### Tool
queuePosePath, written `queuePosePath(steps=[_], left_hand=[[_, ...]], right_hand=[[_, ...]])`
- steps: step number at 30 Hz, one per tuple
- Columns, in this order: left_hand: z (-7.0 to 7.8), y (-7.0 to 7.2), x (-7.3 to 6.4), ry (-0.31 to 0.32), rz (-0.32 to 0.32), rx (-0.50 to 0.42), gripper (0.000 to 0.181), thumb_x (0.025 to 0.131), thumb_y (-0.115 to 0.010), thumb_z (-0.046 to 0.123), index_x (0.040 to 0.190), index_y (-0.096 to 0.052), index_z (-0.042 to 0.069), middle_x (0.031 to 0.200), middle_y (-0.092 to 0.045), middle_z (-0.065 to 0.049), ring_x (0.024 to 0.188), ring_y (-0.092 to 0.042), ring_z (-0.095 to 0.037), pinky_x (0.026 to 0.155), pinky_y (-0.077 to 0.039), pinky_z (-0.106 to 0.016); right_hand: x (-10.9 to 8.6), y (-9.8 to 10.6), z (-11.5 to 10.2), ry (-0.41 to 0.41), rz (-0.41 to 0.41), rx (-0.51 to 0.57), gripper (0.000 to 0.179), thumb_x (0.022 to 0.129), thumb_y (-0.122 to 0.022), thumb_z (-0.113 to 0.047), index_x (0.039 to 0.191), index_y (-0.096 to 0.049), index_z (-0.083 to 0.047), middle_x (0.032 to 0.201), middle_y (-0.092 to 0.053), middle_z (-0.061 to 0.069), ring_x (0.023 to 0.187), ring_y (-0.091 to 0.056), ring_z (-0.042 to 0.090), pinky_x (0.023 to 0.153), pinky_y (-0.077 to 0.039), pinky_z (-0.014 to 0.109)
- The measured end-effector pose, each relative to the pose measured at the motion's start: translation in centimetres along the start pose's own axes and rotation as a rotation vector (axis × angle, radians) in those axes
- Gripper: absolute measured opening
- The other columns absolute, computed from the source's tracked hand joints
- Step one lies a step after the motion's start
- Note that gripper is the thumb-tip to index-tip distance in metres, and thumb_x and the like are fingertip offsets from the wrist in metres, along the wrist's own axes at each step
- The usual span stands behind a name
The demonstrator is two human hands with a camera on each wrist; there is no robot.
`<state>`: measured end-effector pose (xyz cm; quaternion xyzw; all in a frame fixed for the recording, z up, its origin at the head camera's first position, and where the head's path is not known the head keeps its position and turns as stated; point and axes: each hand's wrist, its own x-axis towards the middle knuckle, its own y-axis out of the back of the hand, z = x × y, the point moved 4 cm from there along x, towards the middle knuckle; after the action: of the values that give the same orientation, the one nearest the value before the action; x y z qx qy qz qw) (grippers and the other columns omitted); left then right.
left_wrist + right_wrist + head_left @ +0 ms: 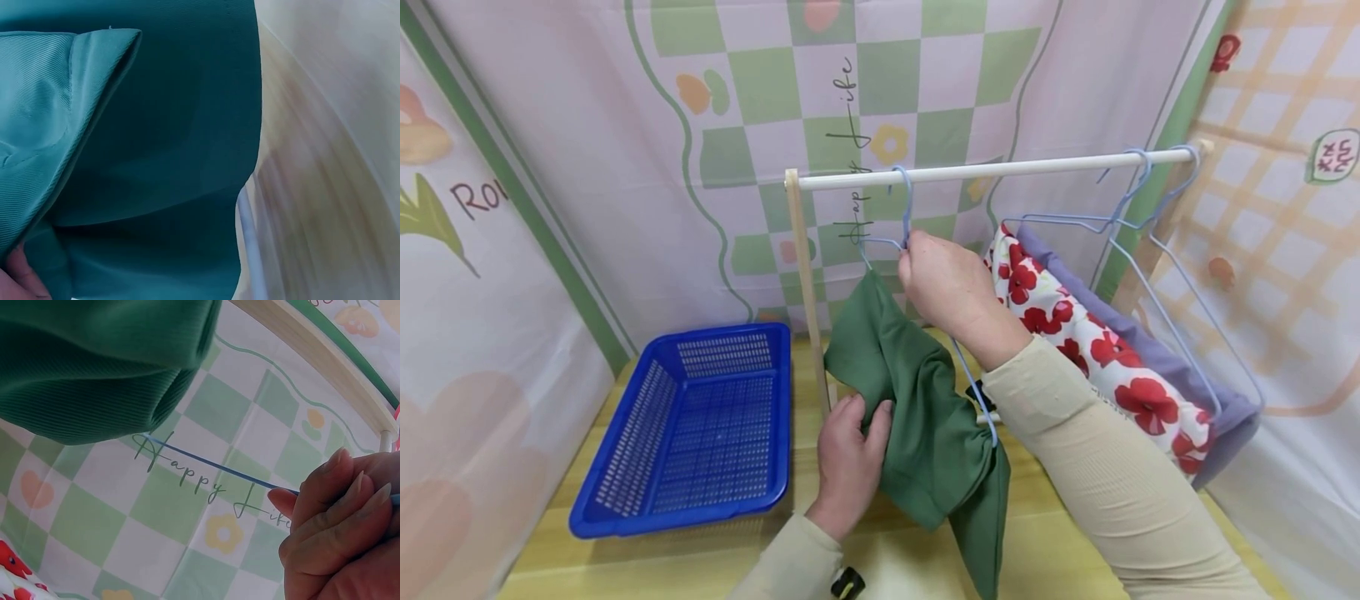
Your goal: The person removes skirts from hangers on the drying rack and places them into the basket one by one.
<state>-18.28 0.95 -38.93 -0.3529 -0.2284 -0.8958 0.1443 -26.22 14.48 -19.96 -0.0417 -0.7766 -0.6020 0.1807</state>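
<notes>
a green garment (917, 400) hangs bunched and lopsided below the white rail (1000, 171), near its left end, as i follow from my remote seat. i judge the step in hand to be fitting the cloth onto a blue hanger (907, 200), whose hook sits over the rail; the hanger's right arm shows bare down to its tip. the next move, to my eye, calls for drawing the cloth evenly along that side with the neck held steady. just under the rail, my right hand (951, 287) is clamped on the hanger's neck, fingers curled, forearm reaching in from the lower right. farther below the rail, my left hand (848, 467) pinches the garment's left edge, thumb on the near face, other fingers partly hidden. beneath the rail's right end, a poppy-print cloth (1097, 342) and a purple cloth (1232, 433) hang from two more hangers (1146, 173). left of the rail sits a blue basket (715, 437).
</notes>
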Motion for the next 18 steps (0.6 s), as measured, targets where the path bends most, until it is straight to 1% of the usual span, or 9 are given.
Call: queuePosePath(steps=[2, 7, 15, 18], left_hand=[[0.1, 0.3, 0.0, -0.002, 0.007, -0.002, 0.035, 0.098, -0.074, 0.016, 0.072, -0.051, 0.014, 0.068, -0.046, 0.001, 0.063, -0.043, -0.009, 0.057, -0.038, -0.022], [0.4, 1.2, 0.2, -0.017, 0.034, -0.009, 0.035, 0.098, -0.073, 0.016, 0.072, -0.050, 0.015, 0.069, -0.046, 0.002, 0.064, -0.043, -0.009, 0.056, -0.038, -0.023], [0.9, 2.4, 0.5, -0.067, 0.091, -0.020, 0.036, 0.097, -0.073, 0.012, 0.071, -0.047, 0.013, 0.068, -0.042, 0.001, 0.063, -0.041, -0.009, 0.056, -0.038, -0.023], [1.0, 2.7, 0.5, -0.070, 0.109, -0.026, 0.031, 0.097, -0.073, 0.011, 0.074, -0.052, 0.012, 0.069, -0.046, -0.001, 0.064, -0.044, -0.009, 0.057, -0.040, -0.024]], right_hand=[[0.0, 0.0, 0.0, 0.000, -0.001, 0.000, 0.028, 0.110, -0.041, -0.022, 0.103, -0.060, -0.003, 0.085, -0.064, 0.013, 0.079, -0.066, 0.032, 0.070, -0.056, 0.049], [-0.1, 0.0, 0.0, 0.003, -0.003, 0.002, 0.028, 0.110, -0.042, -0.023, 0.103, -0.060, -0.003, 0.084, -0.063, 0.013, 0.079, -0.066, 0.032, 0.071, -0.056, 0.049], [0.0, 0.0, -0.1, 0.003, -0.010, -0.008, 0.028, 0.110, -0.043, -0.023, 0.106, -0.061, -0.002, 0.087, -0.064, 0.013, 0.080, -0.067, 0.032, 0.072, -0.057, 0.050], [0.0, 0.0, -0.1, 0.003, -0.013, -0.010, 0.028, 0.110, -0.043, -0.023, 0.107, -0.060, -0.002, 0.086, -0.064, 0.013, 0.079, -0.066, 0.032, 0.072, -0.057, 0.050]])
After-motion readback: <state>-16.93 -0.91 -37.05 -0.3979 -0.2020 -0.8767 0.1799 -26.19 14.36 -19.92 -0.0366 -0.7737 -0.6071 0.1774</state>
